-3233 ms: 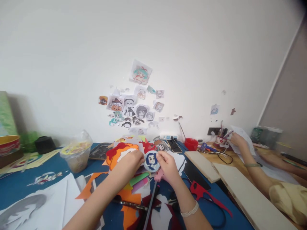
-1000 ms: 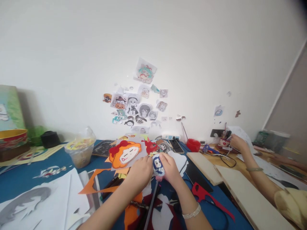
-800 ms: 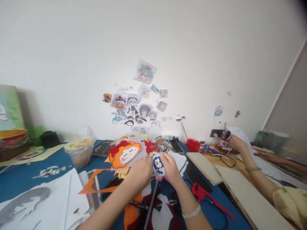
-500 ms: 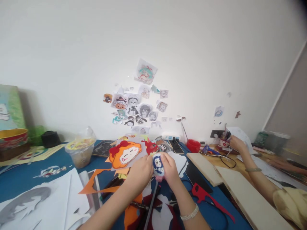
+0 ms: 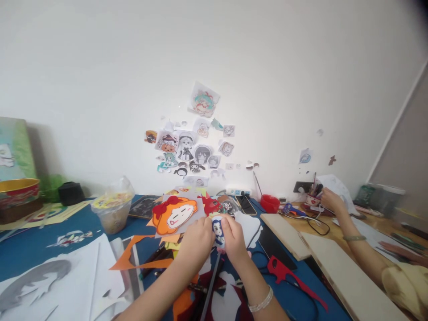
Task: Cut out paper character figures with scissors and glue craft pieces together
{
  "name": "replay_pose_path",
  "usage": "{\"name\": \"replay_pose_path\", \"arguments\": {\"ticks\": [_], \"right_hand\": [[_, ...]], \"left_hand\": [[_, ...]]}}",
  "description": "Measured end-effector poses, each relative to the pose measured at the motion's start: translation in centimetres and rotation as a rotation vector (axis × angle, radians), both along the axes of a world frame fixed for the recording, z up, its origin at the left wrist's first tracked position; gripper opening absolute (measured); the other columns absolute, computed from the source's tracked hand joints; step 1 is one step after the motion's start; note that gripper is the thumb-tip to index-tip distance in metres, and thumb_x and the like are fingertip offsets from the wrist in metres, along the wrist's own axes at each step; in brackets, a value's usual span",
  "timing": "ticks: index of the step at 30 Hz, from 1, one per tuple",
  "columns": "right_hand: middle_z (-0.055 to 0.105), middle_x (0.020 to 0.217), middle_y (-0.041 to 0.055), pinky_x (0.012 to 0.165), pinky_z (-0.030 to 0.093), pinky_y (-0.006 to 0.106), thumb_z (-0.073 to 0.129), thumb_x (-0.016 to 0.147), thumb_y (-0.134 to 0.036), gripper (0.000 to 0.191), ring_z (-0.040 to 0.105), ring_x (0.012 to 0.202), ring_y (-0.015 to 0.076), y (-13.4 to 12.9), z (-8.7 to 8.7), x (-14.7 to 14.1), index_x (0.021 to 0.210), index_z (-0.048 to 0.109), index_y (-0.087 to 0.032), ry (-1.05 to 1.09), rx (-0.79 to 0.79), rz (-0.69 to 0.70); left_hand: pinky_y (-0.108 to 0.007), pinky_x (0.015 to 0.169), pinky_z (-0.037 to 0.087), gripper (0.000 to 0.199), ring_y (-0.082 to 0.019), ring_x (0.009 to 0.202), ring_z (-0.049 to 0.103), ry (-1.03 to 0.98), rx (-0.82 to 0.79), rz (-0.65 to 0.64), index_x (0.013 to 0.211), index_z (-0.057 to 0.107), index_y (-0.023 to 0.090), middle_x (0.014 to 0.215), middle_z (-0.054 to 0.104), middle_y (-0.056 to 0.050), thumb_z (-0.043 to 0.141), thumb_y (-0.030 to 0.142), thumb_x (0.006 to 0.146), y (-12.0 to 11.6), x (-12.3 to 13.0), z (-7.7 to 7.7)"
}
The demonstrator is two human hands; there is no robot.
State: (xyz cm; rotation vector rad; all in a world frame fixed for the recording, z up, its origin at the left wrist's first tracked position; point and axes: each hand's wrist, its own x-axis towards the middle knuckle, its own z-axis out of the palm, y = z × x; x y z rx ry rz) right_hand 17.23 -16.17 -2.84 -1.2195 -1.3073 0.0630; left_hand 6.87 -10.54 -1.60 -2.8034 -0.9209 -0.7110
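A small rounded piece with a blue-haired cartoon figure [image 5: 218,231] is upright between my two hands, over the middle of the table. My left hand [image 5: 197,240] is closed on its left edge. On the other edge, my right hand [image 5: 236,236] grips it, thumb near the front and fingers behind. From its pink lower end a thin grey stick [image 5: 211,280] runs down toward me; I cannot tell if the two are joined. Just behind my left hand lies an orange-haired felt face with a red bow [image 5: 175,214]. White felt pieces [image 5: 245,227] sit behind my right hand.
Red-handled scissors or a similar tool [image 5: 294,281] lies at right, near wooden boards [image 5: 347,272]. A co-worker's hand [image 5: 331,200] is by a pen cup [image 5: 312,199]. Left stand a plastic food cup [image 5: 113,211] and large paper drawings [image 5: 60,285]. Orange felt scraps [image 5: 133,254] lie nearby.
The cartoon piece has turned and shifted slightly left and down, and my fingers cover more of it. My right wrist has moved a little left. The co-worker's arm shifts slightly.
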Motion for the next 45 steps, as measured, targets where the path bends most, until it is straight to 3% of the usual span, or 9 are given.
{"name": "replay_pose_path", "arguments": {"ticks": [9, 17, 24, 27, 30, 35, 38, 40, 45], "right_hand": [[0.063, 0.081, 0.0062, 0.075, 0.043, 0.027, 0.033, 0.088, -0.036, 0.033, 0.058, 0.083, 0.0196, -0.1, 0.0, 0.0, 0.089, 0.059, -0.016, 0.031, -0.004, -0.014], [0.065, 0.08, 0.0068, 0.073, 0.044, 0.029, 0.039, 0.084, -0.04, 0.034, 0.058, 0.083, 0.0208, 0.3, 0.0, 0.9, 0.083, 0.061, -0.015, 0.224, 0.004, 0.006], [0.064, 0.088, 0.0062, 0.077, 0.044, 0.03, 0.044, 0.082, -0.043, 0.032, 0.058, 0.086, 0.0206, 1.0, -0.7, 2.0, 0.088, 0.061, -0.016, 0.269, -0.017, 0.021], [0.065, 0.079, 0.0058, 0.062, 0.048, 0.028, 0.042, 0.082, -0.046, 0.037, 0.06, 0.066, 0.0183, 1.1, -0.9, 1.9, 0.093, 0.061, -0.016, 0.293, -0.097, 0.064], [0.062, 0.061, 0.0027, 0.045, 0.044, 0.027, 0.037, 0.083, -0.05, 0.044, 0.053, 0.043, 0.015, 1.2, -1.1, 1.5, 0.099, 0.059, -0.016, 0.331, -0.144, 0.032], [0.065, 0.079, 0.007, 0.064, 0.048, 0.028, 0.042, 0.08, -0.049, 0.041, 0.06, 0.072, 0.0202, 1.4, -1.1, 1.2, 0.088, 0.063, -0.015, 0.27, 0.006, -0.113], [0.063, 0.073, 0.0055, 0.046, 0.045, 0.025, 0.042, 0.08, -0.05, 0.041, 0.055, 0.053, 0.0153, 1.4, -1.1, 1.0, 0.091, 0.06, -0.015, 0.338, -0.05, -0.093], [0.058, 0.06, 0.0014, 0.031, 0.035, 0.022, 0.042, 0.079, -0.051, 0.042, 0.042, 0.034, 0.0096, 1.4, -1.1, 0.9, 0.096, 0.058, -0.015, 0.408, -0.107, -0.046], [0.049, 0.048, -0.0035, 0.027, 0.029, 0.018, 0.046, 0.079, -0.05, 0.039, 0.036, 0.028, 0.0067, 1.6, -1.2, 0.9, 0.096, 0.056, -0.016, 0.473, -0.111, 0.108]], "left_hand": [[-0.032, 0.064, 0.041, 0.022, -0.02, 0.07, 0.052, -0.042, 0.007, -0.039, 0.079, 0.05, 0.014, 0.075, 0.055, -0.009, 0.028, 0.01, 0.081, 0.3, -0.1, -0.1], [-0.027, 0.059, 0.039, 0.027, -0.017, 0.067, 0.052, -0.272, -0.2, -0.136, 0.073, 0.045, 0.019, 0.072, 0.054, -0.003, 0.022, 0.022, 0.088, -0.1, -0.2, 0.5], [-0.027, 0.06, 0.038, 0.029, -0.017, 0.065, 0.049, -0.315, -0.186, -0.121, 0.067, 0.042, 0.021, 0.067, 0.05, -0.001, 0.022, 0.027, 0.088, 0.5, -0.5, 1.1], [-0.028, 0.058, 0.036, 0.029, -0.017, 0.063, 0.048, -0.357, -0.186, -0.104, 0.067, 0.041, 0.021, 0.066, 0.049, -0.001, 0.023, 0.03, 0.088, 0.9, -0.8, 1.3], [-0.027, 0.056, 0.035, 0.032, -0.017, 0.061, 0.047, -0.434, -0.332, -0.128, 0.066, 0.042, 0.021, 0.064, 0.049, 0.0, 0.023, 0.036, 0.087, 1.0, -0.9, 1.1], [-0.026, 0.057, 0.038, 0.04, -0.016, 0.06, 0.05, -0.445, -0.57, -0.253, 0.064, 0.047, 0.019, 0.063, 0.055, -0.001, 0.023, 0.042, 0.085, 1.4, -0.5, 0.7], [-0.025, 0.057, 0.038, 0.04, -0.016, 0.06, 0.05, -0.445, -0.591, -0.256, 0.063, 0.046, 0.018, 0.062, 0.055, -0.001, 0.023, 0.043, 0.085, 1.5, -0.3, 0.6], [-0.025, 0.057, 0.038, 0.04, -0.016, 0.06, 0.05, -0.447, -0.598, -0.253, 0.064, 0.046, 0.018, 0.063, 0.055, -0.001, 0.022, 0.043, 0.085, 1.5, -0.3, 0.6], [-0.027, 0.058, 0.037, 0.038, -0.017, 0.06, 0.05, -0.45, -0.578, -0.206, 0.065, 0.047, 0.019, 0.062, 0.055, -0.001, 0.024, 0.042, 0.084, 1.7, -0.4, 0.6]]}}
